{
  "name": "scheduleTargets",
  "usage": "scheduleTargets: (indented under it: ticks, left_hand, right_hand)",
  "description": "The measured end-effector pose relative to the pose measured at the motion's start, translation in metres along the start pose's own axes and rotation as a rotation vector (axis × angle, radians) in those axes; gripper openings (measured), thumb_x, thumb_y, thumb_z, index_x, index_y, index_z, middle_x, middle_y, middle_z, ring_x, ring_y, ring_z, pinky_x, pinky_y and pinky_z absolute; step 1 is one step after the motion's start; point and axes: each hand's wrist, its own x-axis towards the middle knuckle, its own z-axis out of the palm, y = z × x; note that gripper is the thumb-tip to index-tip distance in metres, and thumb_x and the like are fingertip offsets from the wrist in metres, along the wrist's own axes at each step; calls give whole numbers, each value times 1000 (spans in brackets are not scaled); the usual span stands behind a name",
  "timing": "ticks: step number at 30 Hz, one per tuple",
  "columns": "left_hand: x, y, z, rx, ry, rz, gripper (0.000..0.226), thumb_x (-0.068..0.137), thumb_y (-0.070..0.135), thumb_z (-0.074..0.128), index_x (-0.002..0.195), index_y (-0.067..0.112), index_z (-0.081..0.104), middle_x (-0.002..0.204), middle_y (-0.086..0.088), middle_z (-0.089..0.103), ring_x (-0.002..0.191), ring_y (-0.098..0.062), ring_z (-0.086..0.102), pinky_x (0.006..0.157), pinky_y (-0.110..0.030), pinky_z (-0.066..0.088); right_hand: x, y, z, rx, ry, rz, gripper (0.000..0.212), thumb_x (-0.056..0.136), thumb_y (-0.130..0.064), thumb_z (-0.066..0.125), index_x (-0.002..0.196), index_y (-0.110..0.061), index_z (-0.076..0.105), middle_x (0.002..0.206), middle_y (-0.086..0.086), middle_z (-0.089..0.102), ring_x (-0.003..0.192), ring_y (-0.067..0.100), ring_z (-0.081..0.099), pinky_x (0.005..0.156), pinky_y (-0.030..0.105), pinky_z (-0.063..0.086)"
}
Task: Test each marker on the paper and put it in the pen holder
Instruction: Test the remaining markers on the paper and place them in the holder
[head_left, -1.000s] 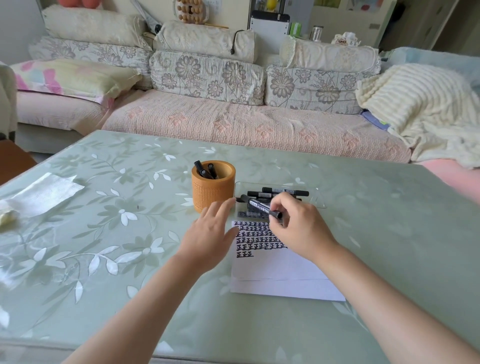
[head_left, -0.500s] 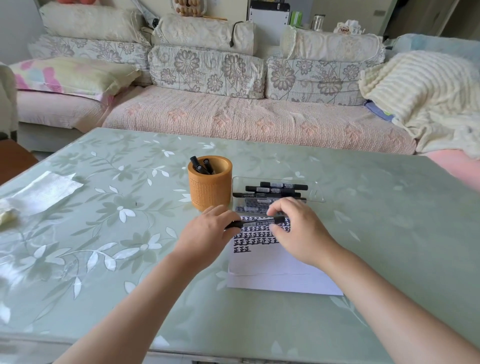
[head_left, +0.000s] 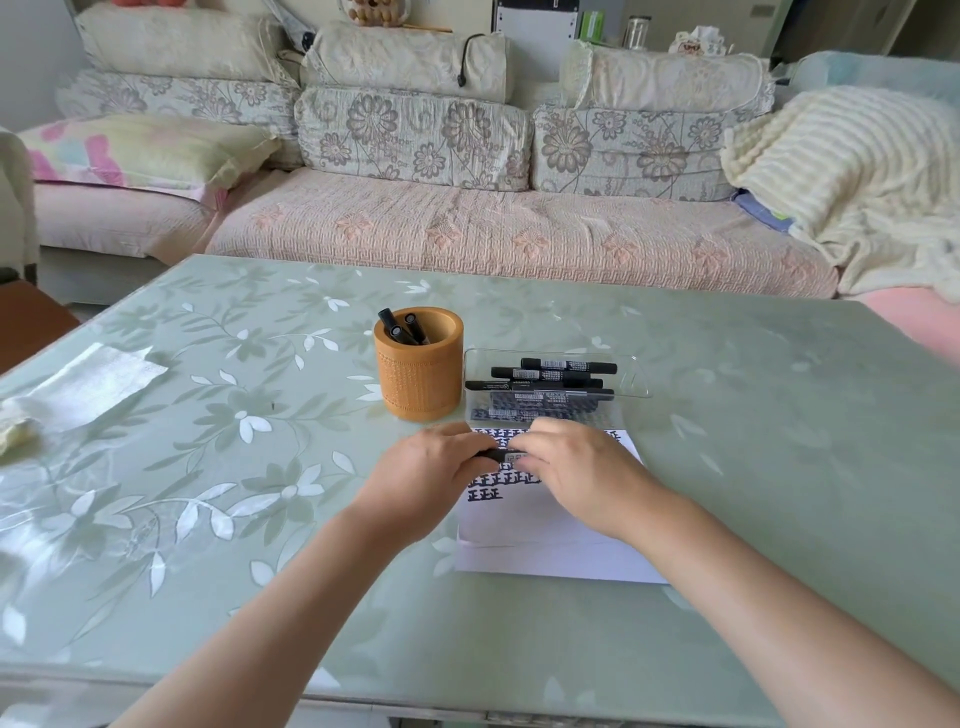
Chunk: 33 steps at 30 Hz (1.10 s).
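a long sofa (head_left: 467, 234) runs across the far side of the room, and in front of it the green flowered worktop (head_left: 779, 467) carries everything for the job. the white paper (head_left: 545, 540) lies toward the near edge, a little right of centre. its far part is filled with rows of black test marks, which leaves bare sheet nearer the person for more. just beyond the paper sits a clear tray (head_left: 636, 371) with loose markers (head_left: 550, 373) lying flat in it, and i take those to be the ones waiting their turn. right beside the tray's left end stands the orange pen holder (head_left: 418, 374), upright, with stowed markers (head_left: 402, 327) leaning inside, dark ends poking above the rim. it is close enough that a finished pen needs only a short reach. both hands meet low over the far part of the paper. the left hand (head_left: 431, 473) is curled round one end of a black marker (head_left: 501, 456) and the right hand (head_left: 576, 467) is clenched on the other, so the marker lies level between them, running left to right over the written rows, with only a short stretch of barrel showing. that two-ended grip looks to me like working the cap, though the fingers hide the tip and i can't tell whether it is coming off or going on.
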Motion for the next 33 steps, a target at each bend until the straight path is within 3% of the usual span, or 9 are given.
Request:
scheduleTargets:
  ticks: [3, 8, 12, 15, 19, 23, 26, 30, 33]
  left_hand:
    - [2, 1, -5, -97, -100, -74, 18, 97, 31, 52, 86, 23, 64, 74, 6, 54, 69, -12, 48, 65, -35, 43]
    - [5, -3, -14, -242, -188, -170, 41, 97, 30, 53, 56, 33, 48, 57, 11, 50, 56, -5, 43, 53, -18, 32]
    - [2, -9, -10, -33, -116, 1, 26, 96, 37, 50, 72, 30, 58, 68, 7, 53, 65, -10, 48, 57, -28, 38]
    - [0, -12, -7, 87, -68, 82, 37, 92, 49, 38, 87, 24, 64, 72, 8, 53, 69, -11, 50, 57, -32, 41]
    - [-1, -10, -9, 23, -110, -30, 30, 98, 44, 41, 93, 27, 65, 81, 7, 61, 75, -16, 54, 66, -37, 46]
    - [-1, -8, -15, -34, -219, -166, 28, 99, 41, 41, 82, 32, 61, 74, 8, 58, 74, -16, 52, 69, -34, 43]
    - [-1, -10, -16, -22, -214, -124, 34, 97, 48, 35, 84, 29, 60, 74, 7, 57, 72, -14, 50, 65, -33, 42]
    - [-3, -19, -13, 225, -34, 103, 50, 92, 58, 25, 94, 27, 64, 77, 8, 59, 68, -15, 54, 53, -34, 45]
    - [-5, -16, -10, 198, -34, 66, 45, 93, 57, 26, 96, 30, 62, 80, 11, 58, 68, -11, 50, 56, -33, 45]
  right_hand:
    - [-1, -1, 0, -67, 120, -114, 13, 93, -21, 59, 93, -10, 64, 78, 2, 52, 73, 25, 53, 61, 38, 46]
    - [1, -1, -2, -164, 206, -212, 22, 94, -29, 49, 93, -15, 66, 75, 0, 52, 66, 23, 49, 57, 32, 41]
    - [0, -5, 1, 5, 77, -43, 20, 97, -33, 52, 96, -17, 65, 80, -1, 59, 77, 27, 57, 62, 36, 45]
    - [2, -2, 2, 159, -30, 76, 25, 99, -40, 49, 97, -21, 65, 83, -1, 64, 81, 25, 56, 74, 37, 48]
    - [2, 2, 8, 65, 104, -50, 16, 95, -30, 59, 95, -16, 66, 77, -3, 52, 73, 20, 50, 63, 36, 46]
    - [3, -2, 10, 8, 176, -124, 13, 84, -18, 74, 95, -16, 70, 74, -3, 51, 70, 17, 49, 60, 24, 36]
    - [2, -6, 5, -7, 172, -132, 8, 91, -25, 64, 91, -18, 65, 72, -6, 48, 68, 16, 45, 59, 26, 34]
    - [2, -11, 0, 143, -3, 62, 22, 100, -37, 47, 93, -22, 62, 78, -3, 60, 78, 26, 53, 69, 37, 45]
    - [1, -9, 2, 136, 8, 34, 25, 100, -37, 47, 90, -19, 60, 77, -1, 58, 76, 26, 52, 68, 37, 45]
